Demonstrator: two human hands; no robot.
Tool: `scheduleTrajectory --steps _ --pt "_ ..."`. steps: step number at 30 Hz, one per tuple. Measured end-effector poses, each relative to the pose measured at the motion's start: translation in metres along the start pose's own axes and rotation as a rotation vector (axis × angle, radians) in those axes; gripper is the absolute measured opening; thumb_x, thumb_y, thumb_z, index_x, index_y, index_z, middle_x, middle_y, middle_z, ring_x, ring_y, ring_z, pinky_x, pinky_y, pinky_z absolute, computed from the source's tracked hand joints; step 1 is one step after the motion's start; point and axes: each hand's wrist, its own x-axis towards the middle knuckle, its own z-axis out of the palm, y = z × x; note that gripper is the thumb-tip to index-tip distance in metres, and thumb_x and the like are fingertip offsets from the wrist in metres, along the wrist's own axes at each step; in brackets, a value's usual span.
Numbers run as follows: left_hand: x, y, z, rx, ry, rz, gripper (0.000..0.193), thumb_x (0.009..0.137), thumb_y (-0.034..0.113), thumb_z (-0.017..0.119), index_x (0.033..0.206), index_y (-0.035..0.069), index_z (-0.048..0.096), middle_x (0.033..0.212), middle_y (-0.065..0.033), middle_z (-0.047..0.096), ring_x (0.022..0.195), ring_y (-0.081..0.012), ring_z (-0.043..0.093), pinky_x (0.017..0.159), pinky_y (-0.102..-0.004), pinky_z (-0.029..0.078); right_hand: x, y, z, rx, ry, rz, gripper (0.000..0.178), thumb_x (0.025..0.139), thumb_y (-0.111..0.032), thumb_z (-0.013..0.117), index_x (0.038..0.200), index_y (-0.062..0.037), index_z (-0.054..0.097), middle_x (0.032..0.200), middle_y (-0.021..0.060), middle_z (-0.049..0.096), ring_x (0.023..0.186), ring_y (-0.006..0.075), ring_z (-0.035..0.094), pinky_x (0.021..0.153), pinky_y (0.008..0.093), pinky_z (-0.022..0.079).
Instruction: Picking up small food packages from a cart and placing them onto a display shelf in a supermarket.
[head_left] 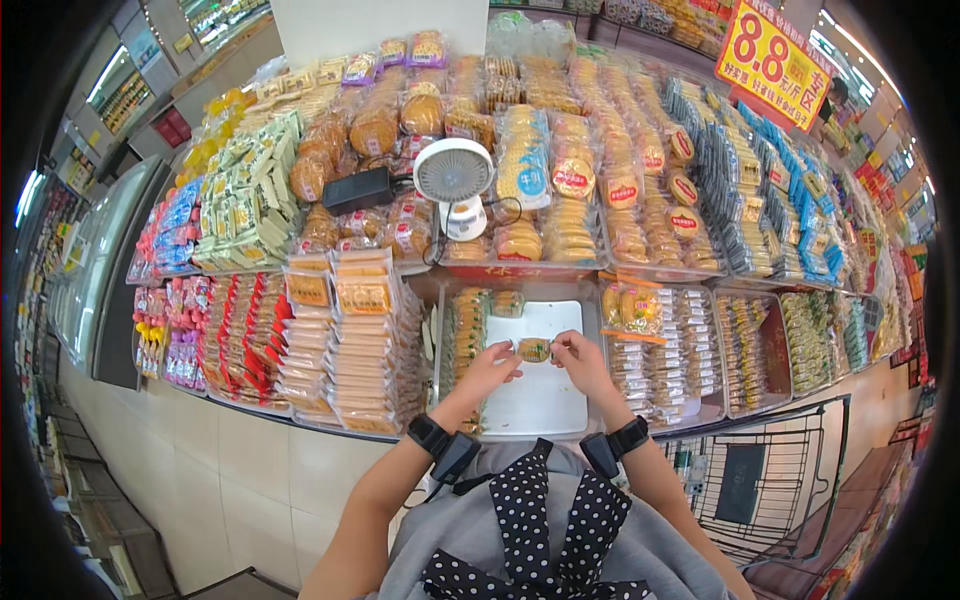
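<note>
Between both hands, over a white tray [550, 400], is a small clear-wrapped snack packet [534, 350] with a brownish-green filling. My left hand [490, 366] pinches its left end, and my right hand [580, 360] pinches the right end. Along the tray's left side stands a row of similar wrapped packets [468, 325], with a few more at its far left corner. Part of that row is hidden behind my left hand and wrist. Each wrist wears a black strap with a black device on it.
Beyond the tray a white fan [453, 170] and a black box [358, 190] sit among bagged biscuits [574, 180]. Stacked wrapped bars [365, 340] flank it on the left, packets [660, 370] on the right. A shopping cart [760, 480] stands at the lower right, below a yellow-red sign [773, 60] farther back.
</note>
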Motion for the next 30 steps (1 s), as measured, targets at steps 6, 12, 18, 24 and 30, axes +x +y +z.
scheduleTrajectory --steps 6,12,18,24,30 --pt "0.009 -0.005 -0.013 -0.037 -0.01 -0.107 0.036 0.079 0.016 0.049 0.107 -0.004 0.04 0.098 -0.0095 0.049 0.082 -0.0174 0.055 0.071 -0.0245 0.043 0.017 0.007 0.001 -0.235 0.035 0.012 0.012 0.077 -0.011 0.051 0.084 -0.0017 0.049 0.066 0.0101 0.055 0.057 0.0137 0.053 0.054 0.0257 0.042" --pt "0.029 -0.006 -0.012 0.049 -0.087 -0.071 0.035 0.077 0.014 0.049 0.106 -0.004 0.042 0.099 -0.0089 0.049 0.085 -0.0156 0.053 0.071 -0.0233 0.042 0.053 0.011 0.002 -0.326 -0.078 -0.067 0.011 0.077 -0.01 0.051 0.083 -0.0011 0.05 0.063 0.008 0.053 0.057 0.0139 0.05 0.055 0.0251 0.041" --pt "0.056 -0.011 -0.009 0.025 -0.055 -0.076 0.038 0.07 0.014 0.052 0.101 -0.006 0.046 0.097 -0.0129 0.051 0.074 -0.016 0.055 0.065 -0.0251 0.043 0.086 0.037 0.009 -0.352 -0.147 -0.104 0.012 0.076 -0.01 0.051 0.083 -0.0012 0.051 0.07 0.0106 0.055 0.06 0.0179 0.052 0.057 0.0267 0.041" --pt "0.075 -0.028 -0.01 0.048 0.012 -0.181 0.043 0.071 0.013 0.052 0.109 -0.004 0.04 0.106 -0.0111 0.045 0.082 -0.0149 0.053 0.069 -0.0247 0.042 0.096 0.055 0.021 -0.247 -0.03 0.004 0.01 0.074 -0.007 0.051 0.082 -0.001 0.051 0.073 0.0136 0.055 0.066 0.0236 0.053 0.061 0.0298 0.042" --pt "0.088 -0.023 -0.016 0.118 -0.006 -0.206 0.052 0.069 0.014 0.053 0.115 -0.002 0.035 0.113 -0.0126 0.041 0.081 -0.0153 0.053 0.069 -0.0253 0.042 0.102 0.068 0.024 -0.075 0.056 0.134 0.01 0.074 -0.005 0.052 0.082 0.0006 0.05 0.074 0.0115 0.056 0.068 0.016 0.054 0.061 0.0262 0.043"
